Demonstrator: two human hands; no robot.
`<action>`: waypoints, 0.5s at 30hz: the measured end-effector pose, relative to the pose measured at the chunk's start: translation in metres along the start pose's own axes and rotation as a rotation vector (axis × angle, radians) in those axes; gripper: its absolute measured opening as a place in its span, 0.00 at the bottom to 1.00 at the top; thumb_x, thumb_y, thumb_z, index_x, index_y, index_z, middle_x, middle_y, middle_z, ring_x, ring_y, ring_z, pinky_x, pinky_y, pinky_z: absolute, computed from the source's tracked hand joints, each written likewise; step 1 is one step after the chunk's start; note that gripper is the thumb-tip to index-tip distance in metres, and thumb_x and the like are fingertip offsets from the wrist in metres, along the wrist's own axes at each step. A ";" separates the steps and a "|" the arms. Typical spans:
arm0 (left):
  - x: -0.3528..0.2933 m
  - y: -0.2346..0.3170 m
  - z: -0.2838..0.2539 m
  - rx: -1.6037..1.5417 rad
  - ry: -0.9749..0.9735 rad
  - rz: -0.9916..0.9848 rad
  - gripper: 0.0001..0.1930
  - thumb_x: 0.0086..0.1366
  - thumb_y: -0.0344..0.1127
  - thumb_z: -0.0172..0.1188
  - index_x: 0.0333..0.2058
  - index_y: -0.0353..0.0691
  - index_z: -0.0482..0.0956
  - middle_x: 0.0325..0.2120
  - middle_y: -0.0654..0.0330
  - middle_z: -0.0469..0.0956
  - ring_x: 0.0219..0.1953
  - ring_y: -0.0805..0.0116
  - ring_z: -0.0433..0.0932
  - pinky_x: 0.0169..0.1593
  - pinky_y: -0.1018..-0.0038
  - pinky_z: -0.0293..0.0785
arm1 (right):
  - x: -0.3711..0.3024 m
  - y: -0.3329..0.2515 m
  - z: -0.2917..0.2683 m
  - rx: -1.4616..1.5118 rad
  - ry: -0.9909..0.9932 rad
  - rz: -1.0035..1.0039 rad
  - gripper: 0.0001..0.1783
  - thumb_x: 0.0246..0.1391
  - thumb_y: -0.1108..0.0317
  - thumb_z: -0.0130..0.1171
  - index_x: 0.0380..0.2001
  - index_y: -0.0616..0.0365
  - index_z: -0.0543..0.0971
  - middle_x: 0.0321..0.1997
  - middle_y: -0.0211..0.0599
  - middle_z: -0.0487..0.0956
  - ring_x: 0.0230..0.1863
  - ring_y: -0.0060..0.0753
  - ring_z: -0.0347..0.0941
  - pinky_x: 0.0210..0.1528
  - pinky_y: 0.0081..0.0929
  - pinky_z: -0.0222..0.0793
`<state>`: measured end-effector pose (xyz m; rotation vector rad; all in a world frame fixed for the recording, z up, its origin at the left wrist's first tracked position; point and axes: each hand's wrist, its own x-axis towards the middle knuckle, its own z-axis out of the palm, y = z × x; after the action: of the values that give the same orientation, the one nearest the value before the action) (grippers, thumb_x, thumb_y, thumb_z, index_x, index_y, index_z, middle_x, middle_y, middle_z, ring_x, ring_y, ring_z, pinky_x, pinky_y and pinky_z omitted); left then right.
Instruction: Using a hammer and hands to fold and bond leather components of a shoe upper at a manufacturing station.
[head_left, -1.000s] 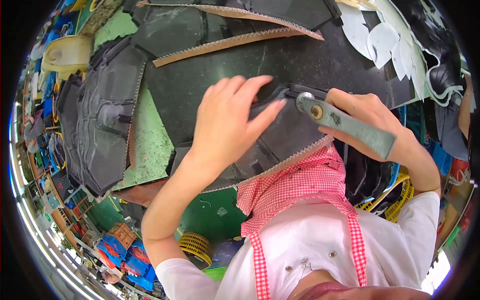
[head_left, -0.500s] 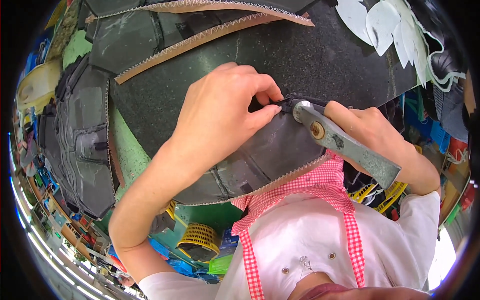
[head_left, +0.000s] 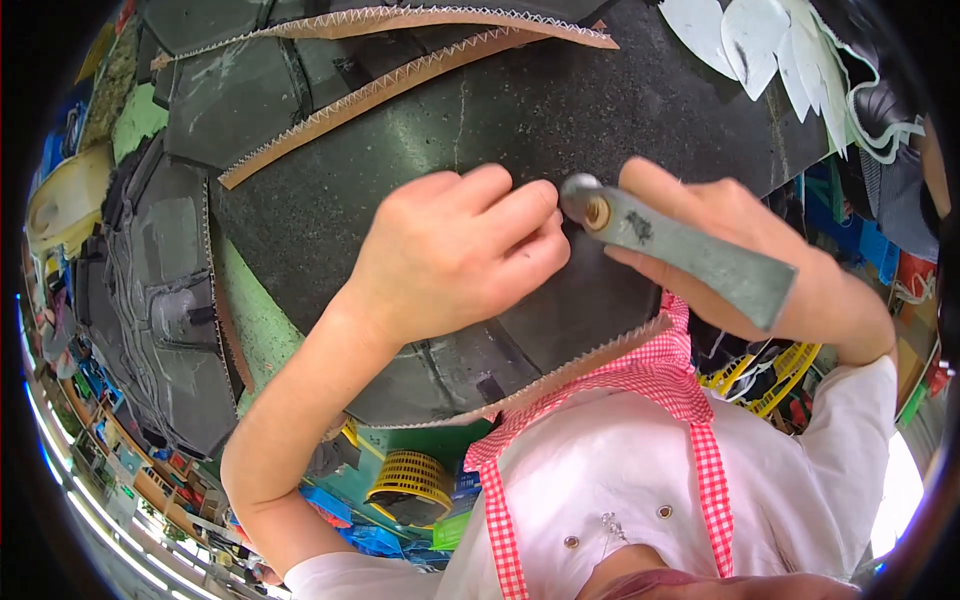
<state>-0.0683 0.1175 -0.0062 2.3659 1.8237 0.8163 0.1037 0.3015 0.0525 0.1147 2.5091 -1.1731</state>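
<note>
Has a dark grey panel lying at the near edge of the black work surface, bordered by a tan zigzag-edged strip next to the red-and-white checked apron. Bends the left hand over the panel, fingers curled under and tips hidden; can't say whether pinching something or merely folded. Wraps the right hand around the hammer, handle mostly hidden beneath the grey metal head, round striking end just beside the left hand. Has similar dark panels beyond, with 2 tan stitched strips, and another stack to the left by a pale green surface. Includes white leaf-shaped pieces at the far right and a yellow basket below.
</note>
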 end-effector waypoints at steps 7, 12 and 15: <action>-0.010 0.000 0.004 -0.231 0.095 -0.379 0.12 0.43 0.28 0.71 0.31 0.46 0.84 0.30 0.66 0.78 0.25 0.70 0.74 0.26 0.74 0.71 | 0.003 -0.014 0.003 -0.073 -0.057 0.083 0.13 0.56 0.74 0.64 0.40 0.64 0.71 0.26 0.50 0.72 0.27 0.58 0.73 0.27 0.40 0.67; -0.016 0.005 -0.001 -0.086 0.035 -0.296 0.09 0.46 0.28 0.73 0.28 0.46 0.84 0.28 0.66 0.77 0.28 0.65 0.74 0.30 0.70 0.71 | 0.012 0.003 -0.005 -0.017 0.115 -0.102 0.16 0.54 0.71 0.66 0.41 0.62 0.70 0.26 0.48 0.74 0.27 0.58 0.75 0.26 0.41 0.68; -0.014 0.011 -0.002 -0.089 0.062 -0.420 0.09 0.48 0.30 0.73 0.29 0.46 0.85 0.28 0.66 0.78 0.30 0.64 0.74 0.34 0.69 0.71 | 0.006 -0.013 0.004 -0.114 -0.046 -0.015 0.16 0.56 0.72 0.64 0.42 0.60 0.67 0.25 0.50 0.75 0.28 0.58 0.77 0.25 0.40 0.68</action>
<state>-0.0618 0.1010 -0.0060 1.8236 2.1467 0.8968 0.0960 0.2896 0.0571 0.0389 2.5338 -1.0242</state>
